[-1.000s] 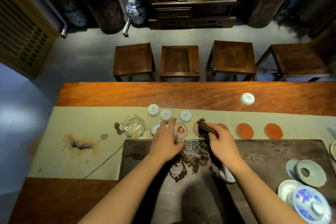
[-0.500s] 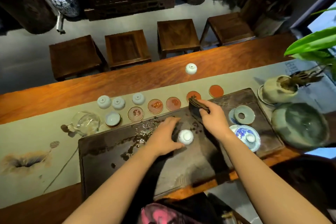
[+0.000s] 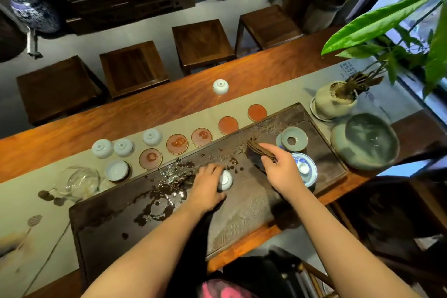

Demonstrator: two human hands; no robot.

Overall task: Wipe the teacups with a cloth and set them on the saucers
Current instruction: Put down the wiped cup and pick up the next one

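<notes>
both hands are over the dark tea tray (image 3: 242, 213). my left hand (image 3: 208, 187) is curled around a small white teacup (image 3: 226, 179), fingers wrapped on its side so the cup is tipped with its mouth facing right, just above or on the tray, i cannot tell which. my right hand (image 3: 281, 170) is closed on a folded brown cloth (image 3: 260, 151), pinched between thumb and fingers, with the folds sticking out past the knuckles. cup and cloth are near each other but apart.

i judge this as the start of wiping this cup: it is in hand, and the cloth has not met it. next i need to bring the cloth to the cup, press it in and around the rim while turning the cup with my left fingers, then carry it to a free saucer.

along the cloth runner (image 3: 36, 205) behind the tray runs a row of round red saucers (image 3: 177, 144). one cup (image 3: 117, 170) at the left end sits upright on a saucer; five saucers look bare, two of them glossy in the middle. three more cups (image 3: 123, 147) stand upside down just behind the row, and another cup (image 3: 220, 86) stands alone, upside down, farther back on the wooden table (image 3: 169, 104). the tray's left part is wet with puddles (image 3: 167, 191), so i should keep the cloth and the wiped cup clear of it.
</notes>
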